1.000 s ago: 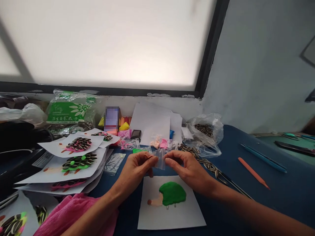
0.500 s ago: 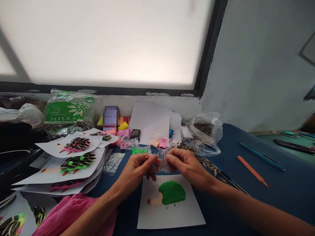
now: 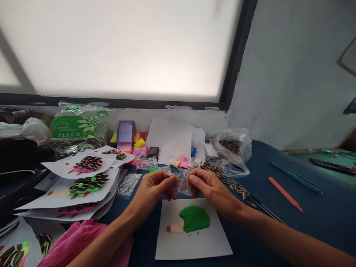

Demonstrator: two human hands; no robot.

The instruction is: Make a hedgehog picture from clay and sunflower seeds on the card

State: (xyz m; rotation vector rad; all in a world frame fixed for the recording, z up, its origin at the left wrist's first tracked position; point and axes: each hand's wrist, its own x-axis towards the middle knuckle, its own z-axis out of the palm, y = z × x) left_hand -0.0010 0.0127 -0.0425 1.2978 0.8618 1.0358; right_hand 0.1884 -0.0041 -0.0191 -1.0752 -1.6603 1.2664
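2 hands, left hand (image 3: 154,187) and right hand (image 3: 207,187), pinch seemingly clear bag (image 3: 184,181).

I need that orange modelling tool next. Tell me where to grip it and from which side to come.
Grip the orange tool around mid-shaft, coming from above with the right hand. It lies flat and slantwise on the blue table, pointed end toward the near right, with free cloth along both sides for fingers to close across it.

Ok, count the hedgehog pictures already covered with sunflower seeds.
5, maybe more hidden. Three are on the paper stack at left: top, middle, lowest. One lies behind that stack. One is at the bottom-left corner, partly cut off.
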